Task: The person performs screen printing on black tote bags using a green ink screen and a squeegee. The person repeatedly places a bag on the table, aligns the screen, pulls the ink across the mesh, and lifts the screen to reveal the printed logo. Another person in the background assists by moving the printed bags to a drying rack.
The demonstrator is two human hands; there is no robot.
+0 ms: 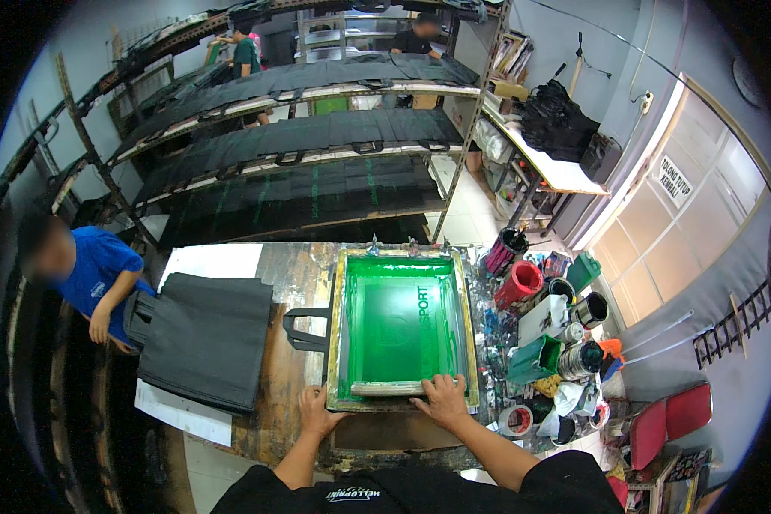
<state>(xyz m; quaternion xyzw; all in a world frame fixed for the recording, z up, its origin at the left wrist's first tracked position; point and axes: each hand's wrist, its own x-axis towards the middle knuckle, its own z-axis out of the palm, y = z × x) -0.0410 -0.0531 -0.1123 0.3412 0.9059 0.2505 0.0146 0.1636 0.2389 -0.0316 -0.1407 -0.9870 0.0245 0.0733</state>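
Observation:
A green screen-printing frame lies flat on the stained work table, over a black bag whose handles stick out to the left. A squeegee rests inside the frame at its near end. My right hand grips the squeegee's right part. My left hand presses on the frame's near left corner.
A stack of black bags lies on a white board at the left, with a person in a blue shirt beside it. Paint cans, tape rolls and pots crowd the table's right side. Drying racks with black bags stand behind.

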